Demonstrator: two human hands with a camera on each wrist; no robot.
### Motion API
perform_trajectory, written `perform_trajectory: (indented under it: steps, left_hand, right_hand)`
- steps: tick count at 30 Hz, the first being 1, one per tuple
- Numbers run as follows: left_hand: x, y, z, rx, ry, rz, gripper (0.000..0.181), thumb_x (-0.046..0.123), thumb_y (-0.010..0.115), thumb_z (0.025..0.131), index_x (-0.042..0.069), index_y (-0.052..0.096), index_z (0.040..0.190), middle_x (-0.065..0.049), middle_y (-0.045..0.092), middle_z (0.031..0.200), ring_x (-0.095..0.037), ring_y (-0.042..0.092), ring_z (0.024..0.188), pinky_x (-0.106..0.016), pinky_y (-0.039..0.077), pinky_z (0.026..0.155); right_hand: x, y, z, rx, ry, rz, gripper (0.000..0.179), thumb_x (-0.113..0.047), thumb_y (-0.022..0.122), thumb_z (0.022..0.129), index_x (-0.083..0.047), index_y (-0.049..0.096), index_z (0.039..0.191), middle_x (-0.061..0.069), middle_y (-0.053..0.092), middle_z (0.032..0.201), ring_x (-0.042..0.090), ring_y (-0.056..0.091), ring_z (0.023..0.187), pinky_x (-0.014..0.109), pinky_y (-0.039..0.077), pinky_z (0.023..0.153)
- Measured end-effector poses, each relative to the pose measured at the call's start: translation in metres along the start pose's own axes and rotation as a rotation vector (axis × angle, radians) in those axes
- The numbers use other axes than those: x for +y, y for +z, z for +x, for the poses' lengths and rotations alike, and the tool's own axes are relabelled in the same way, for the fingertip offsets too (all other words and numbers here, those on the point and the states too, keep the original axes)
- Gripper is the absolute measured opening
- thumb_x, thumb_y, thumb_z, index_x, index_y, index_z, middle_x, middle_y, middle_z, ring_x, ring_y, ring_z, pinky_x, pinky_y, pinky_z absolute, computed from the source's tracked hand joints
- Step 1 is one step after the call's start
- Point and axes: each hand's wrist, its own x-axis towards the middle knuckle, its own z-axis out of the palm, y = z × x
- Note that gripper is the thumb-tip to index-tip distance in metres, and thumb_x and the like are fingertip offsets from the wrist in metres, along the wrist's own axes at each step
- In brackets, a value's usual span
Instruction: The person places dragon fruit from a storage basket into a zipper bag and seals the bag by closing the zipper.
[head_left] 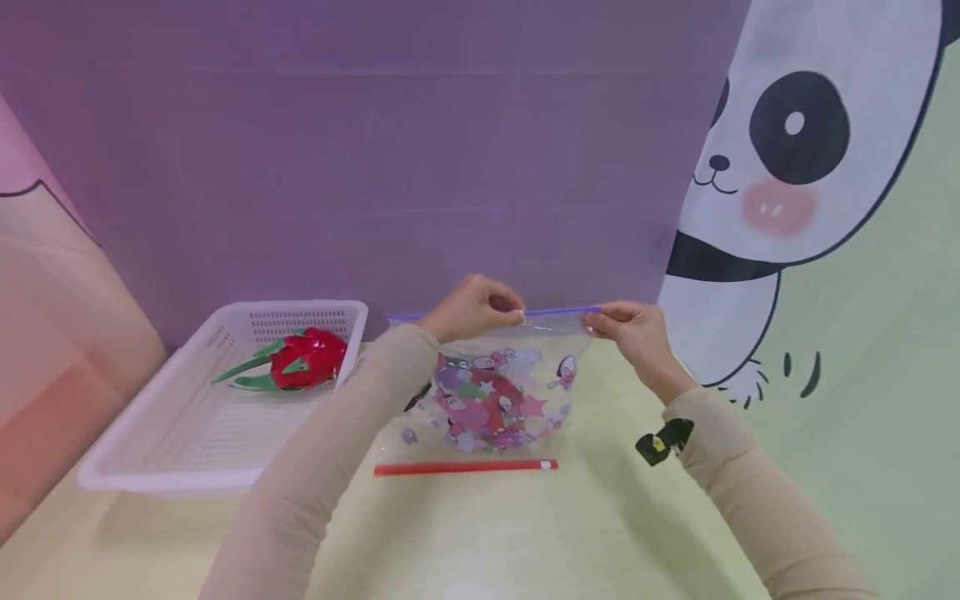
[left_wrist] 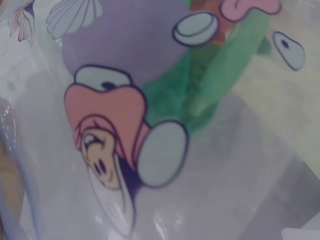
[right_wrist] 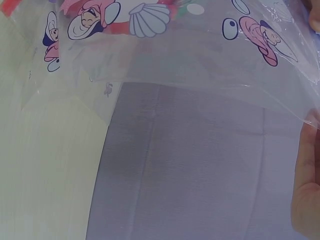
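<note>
A clear zip bag (head_left: 536, 367) printed with pink and purple stars, shells and cartoon figures hangs by its purple zip edge (head_left: 551, 312). My left hand (head_left: 474, 304) pinches the top edge near its middle, thumb against the fingers. At the right end of the zip, my right hand (head_left: 633, 333) grips the strip between thumb and fingers. Something red and green (head_left: 491, 396) shows through the bag's printed film; in the left wrist view a green leaf-like part (left_wrist: 220, 75) is visible behind the cartoon figures. The bag's left end is partly hidden by my left forearm.
A white plastic basket (head_left: 161, 417) stands on the left, holding a red fruit-like item (head_left: 307, 358) with green leaves. A red zip strip (head_left: 465, 467) with a white slider lies on the pale table (head_left: 480, 542). Behind rises a purple backdrop (head_left: 420, 167).
</note>
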Motion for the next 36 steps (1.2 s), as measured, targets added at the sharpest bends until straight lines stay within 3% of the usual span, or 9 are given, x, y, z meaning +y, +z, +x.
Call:
perform_trajectory:
  steps: [4,7,10,13,18,36]
  left_hand:
    - [-0.002,-0.003,-0.002,-0.004,-0.011,-0.015,0.017,0.018,0.065,0.085,0.008,0.070,0.098,-0.001,0.069,0.090,-0.014,0.063,0.082,-0.022,0.052,0.075]
    - [-0.003,-0.005,-0.004,0.003,-0.018,-0.016,0.016,0.018,0.065,0.085,0.009,0.070,0.098,-0.001,0.069,0.090,-0.013,0.063,0.081,-0.022,0.052,0.075]
    - [-0.005,-0.007,-0.007,0.010,-0.029,-0.015,0.015,0.018,0.065,0.085,0.010,0.070,0.097,-0.001,0.069,0.090,-0.012,0.063,0.080,-0.023,0.052,0.075]
    - [-0.006,-0.009,-0.010,0.008,-0.040,-0.016,0.016,0.018,0.065,0.085,0.009,0.070,0.097,-0.002,0.069,0.089,-0.015,0.063,0.081,-0.024,0.053,0.074]
    - [-0.008,-0.012,-0.013,0.002,-0.044,-0.017,0.019,0.019,0.064,0.086,0.006,0.069,0.099,-0.004,0.069,0.090,-0.019,0.064,0.084,-0.026,0.053,0.074]
    - [-0.021,-0.023,-0.025,0.028,-0.076,0.001,0.020,0.019,0.065,0.085,0.005,0.069,0.099,-0.005,0.069,0.089,-0.023,0.063,0.083,-0.027,0.053,0.072]
  right_hand:
    - [-0.001,0.000,0.000,0.003,-0.014,0.013,0.020,-0.004,0.065,0.083,-0.021,0.070,0.075,-0.016,0.068,0.070,0.001,0.066,0.068,0.018,0.054,0.068]
    - [-0.002,0.000,-0.001,0.006,-0.022,0.011,0.007,-0.004,0.065,0.083,-0.008,0.071,0.084,-0.016,0.068,0.070,0.000,0.066,0.068,0.018,0.054,0.068]
    - [-0.001,-0.001,-0.001,0.003,-0.023,0.011,0.010,-0.005,0.065,0.083,0.001,0.069,0.090,-0.016,0.068,0.070,0.001,0.066,0.068,0.018,0.054,0.068]
    - [0.001,-0.001,-0.001,-0.002,-0.016,0.027,0.006,-0.005,0.066,0.083,-0.007,0.071,0.085,-0.015,0.069,0.071,0.001,0.066,0.069,0.019,0.054,0.068]
    - [0.003,-0.004,-0.001,-0.003,0.001,0.032,0.021,-0.006,0.065,0.083,-0.025,0.069,0.074,-0.014,0.069,0.071,0.002,0.066,0.068,0.019,0.054,0.068]
    - [0.006,-0.007,-0.001,0.001,0.025,0.029,0.019,-0.007,0.066,0.083,-0.024,0.070,0.075,-0.014,0.069,0.072,0.001,0.066,0.070,0.020,0.054,0.069]
